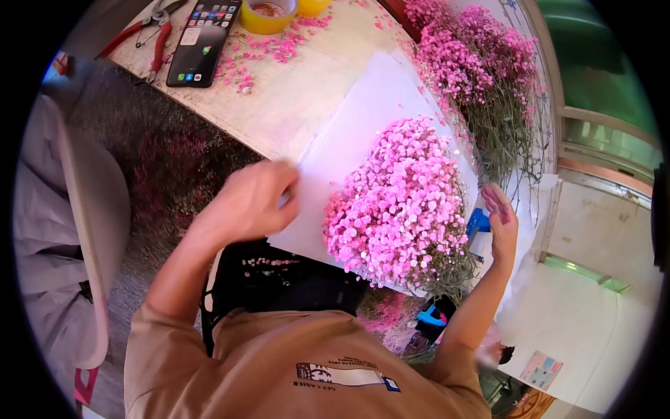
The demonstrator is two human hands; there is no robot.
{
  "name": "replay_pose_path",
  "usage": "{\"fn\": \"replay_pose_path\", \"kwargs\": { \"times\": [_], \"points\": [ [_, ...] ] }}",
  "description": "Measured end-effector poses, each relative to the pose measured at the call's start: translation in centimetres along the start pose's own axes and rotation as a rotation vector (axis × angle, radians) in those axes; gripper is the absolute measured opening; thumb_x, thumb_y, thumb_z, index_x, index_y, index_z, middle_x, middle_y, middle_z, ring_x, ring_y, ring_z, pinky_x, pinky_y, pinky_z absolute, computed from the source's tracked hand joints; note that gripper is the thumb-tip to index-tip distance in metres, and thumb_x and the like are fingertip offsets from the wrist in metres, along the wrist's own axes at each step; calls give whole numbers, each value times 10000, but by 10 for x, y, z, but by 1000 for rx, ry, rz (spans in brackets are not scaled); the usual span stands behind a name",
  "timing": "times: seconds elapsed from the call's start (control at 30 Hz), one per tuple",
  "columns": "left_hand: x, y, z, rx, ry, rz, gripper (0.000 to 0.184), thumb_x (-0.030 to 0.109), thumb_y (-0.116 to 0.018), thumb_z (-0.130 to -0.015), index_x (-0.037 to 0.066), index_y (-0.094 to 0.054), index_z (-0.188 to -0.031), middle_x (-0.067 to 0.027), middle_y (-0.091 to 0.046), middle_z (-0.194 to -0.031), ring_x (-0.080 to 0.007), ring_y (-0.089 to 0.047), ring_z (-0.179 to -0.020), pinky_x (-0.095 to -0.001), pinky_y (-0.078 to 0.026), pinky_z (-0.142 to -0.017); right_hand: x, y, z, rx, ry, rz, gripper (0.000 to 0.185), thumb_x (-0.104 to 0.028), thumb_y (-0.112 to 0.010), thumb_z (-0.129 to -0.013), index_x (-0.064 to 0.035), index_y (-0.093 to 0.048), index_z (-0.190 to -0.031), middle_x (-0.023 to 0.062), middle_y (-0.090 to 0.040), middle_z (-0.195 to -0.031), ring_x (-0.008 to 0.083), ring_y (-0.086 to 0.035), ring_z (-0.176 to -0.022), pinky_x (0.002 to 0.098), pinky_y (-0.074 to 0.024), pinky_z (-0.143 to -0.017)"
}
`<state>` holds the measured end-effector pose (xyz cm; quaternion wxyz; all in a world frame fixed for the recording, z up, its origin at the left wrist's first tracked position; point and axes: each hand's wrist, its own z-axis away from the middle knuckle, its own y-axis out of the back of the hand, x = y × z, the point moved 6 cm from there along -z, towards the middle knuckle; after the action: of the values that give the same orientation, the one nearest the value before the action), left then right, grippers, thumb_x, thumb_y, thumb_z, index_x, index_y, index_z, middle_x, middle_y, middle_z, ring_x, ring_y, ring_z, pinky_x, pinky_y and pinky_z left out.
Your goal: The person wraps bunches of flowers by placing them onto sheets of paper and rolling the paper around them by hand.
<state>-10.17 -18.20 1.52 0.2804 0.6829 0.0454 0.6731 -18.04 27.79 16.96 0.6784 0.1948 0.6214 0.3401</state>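
Note:
A thick bunch of pink baby's breath (405,199) lies on white wrapping paper (342,133) right in front of me. Just off the paper's left edge is my left hand (262,199), blurred, with its fingers curled in; a small greyish spot shows at the fingers, too unclear to name. My right hand (501,223) is at the paper's right edge, beside the flowers, its fingers stretched out and apart from the blooms. Close to it sits a blue object (478,222), partly covered, whose kind I cannot make out.
More pink baby's breath (481,63) with long green stems stands at the back right. On the wooden table (293,105) are a phone (202,42), red-handled pliers (159,42), yellow tape rolls (268,15) and loose petals. A grey chair-like shape (91,209) is at left.

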Motion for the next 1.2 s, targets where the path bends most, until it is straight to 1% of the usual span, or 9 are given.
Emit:
{"fn": "replay_pose_path", "kwargs": {
  "times": [0.13,0.27,0.43,0.6,0.73,0.83,0.93,1.03,1.2],
  "points": [
    [20,-18,63,-175,-103,-129,290,183,-756,-823,41,-650,-1051,-159,-645,-985,-390,-644,-945,-460,-536,-854,38,8,3,-163,-127,-100,963,-403,-817,-817,11,-358,-1556,193,-492,-1515,322,-423,-1456,447,-300,-1207],
    [23,-125,70,-716,89,494,556,285,-782,-905,40,-573,-1359,-138,-654,-1229,-273,-662,-1029,-412,-539,-897,71,-39,-21,-359,-282,-184,936,-202,-799,-766,3,-351,-1562,132,-503,-1505,242,-453,-1412,368,-307,-1199],
    [47,-164,33,-457,317,1331,672,54,-822,-837,21,-506,-1428,-109,-611,-1371,-221,-538,-1292,-373,-419,-1106,45,-85,-17,-484,-254,166,859,57,-800,-636,27,-495,-1438,80,-609,-1369,182,-561,-1229,326,-398,-1116],
    [50,-179,24,-243,309,1033,508,70,-694,-863,24,-587,-1357,-130,-655,-1318,-267,-598,-1200,-379,-460,-1041,-16,-61,35,-378,-239,381,742,-2,-790,-637,33,-570,-1345,106,-707,-1182,181,-639,-1073,333,-488,-996],
    [92,-141,-29,-736,-86,66,424,214,-543,-943,26,-629,-1312,-201,-611,-1371,-347,-586,-1222,-404,-464,-1039,-75,4,87,38,-105,474,605,-45,-772,-702,20,-599,-1279,116,-729,-1086,175,-660,-984,331,-514,-925],
    [111,-86,-79,-257,-359,762,410,124,-644,-865,0,-628,-1255,-233,-625,-1312,-393,-588,-1197,-445,-480,-1045,-116,0,112,349,101,465,609,-95,-803,-749,12,-565,-1298,145,-674,-1149,223,-651,-1009,356,-523,-880],
    [55,-51,-124,-33,-233,136,484,120,-719,-795,-15,-617,-1248,-225,-650,-1240,-416,-595,-1173,-485,-493,-1003,-110,-39,120,518,351,1013,877,-286,-869,-742,-17,-418,-1445,216,-584,-1244,385,-599,-988,451,-501,-881],
    [16,-9,-90,423,-166,-194,430,8,-637,-817,-5,-624,-1247,-226,-632,-1289,-406,-579,-1231,-460,-470,-1040,-76,-126,95,111,267,845,1387,-410,-966,-560,-86,-140,-1626,287,-271,-1595,443,-286,-1481,614,-246,-1123],
    [15,17,-8,601,-159,-78,390,-121,-560,-829,5,-650,-1187,-190,-672,-1207,-363,-629,-1177,-407,-479,-1033,-21,-182,77,118,277,821,1271,-426,-937,-635,-79,-186,-1599,294,-193,-1617,460,-201,-1516,698,-206,-1133]
  ]
}}
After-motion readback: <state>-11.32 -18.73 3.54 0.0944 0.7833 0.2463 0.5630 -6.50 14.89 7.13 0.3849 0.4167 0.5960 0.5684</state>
